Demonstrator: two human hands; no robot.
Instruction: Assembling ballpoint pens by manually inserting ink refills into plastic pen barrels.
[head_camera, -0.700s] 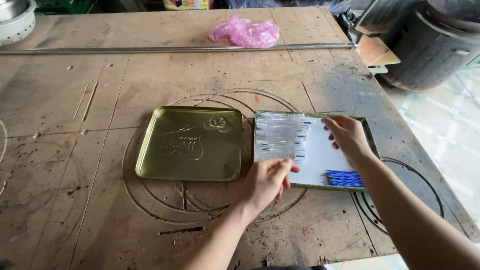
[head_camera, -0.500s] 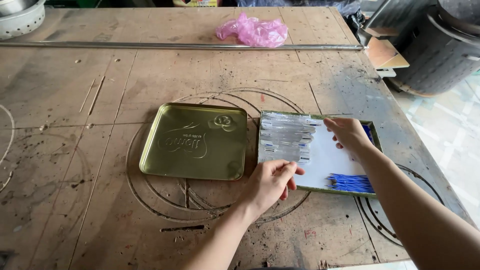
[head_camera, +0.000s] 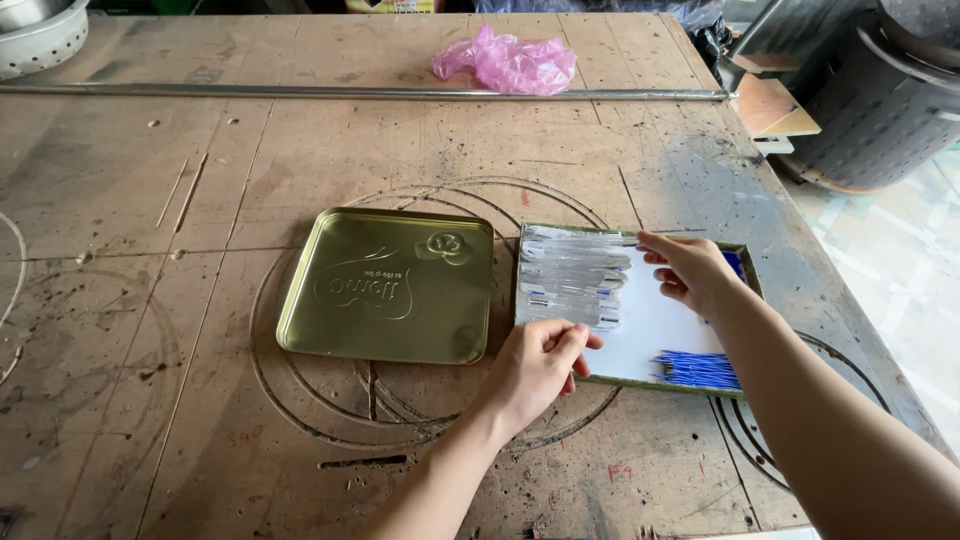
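A gold-coloured square tin lid lies upside down on the worn wooden table. To its right sits the open tin box, filled with white paper, silvery strips and a bundle of thin blue pieces. My left hand rests at the box's near left edge, fingers curled onto the white paper. My right hand hovers over the box's far right part, fingertips touching the top of the silvery strips.
A crumpled pink plastic bag lies at the table's far side behind a long metal rod. A metal bowl sits at the far left corner. A dark drum stands off the table's right edge.
My view has shifted slightly. My right hand has slid a little left toward the silvery strips; my left hand stays at the box's near edge.
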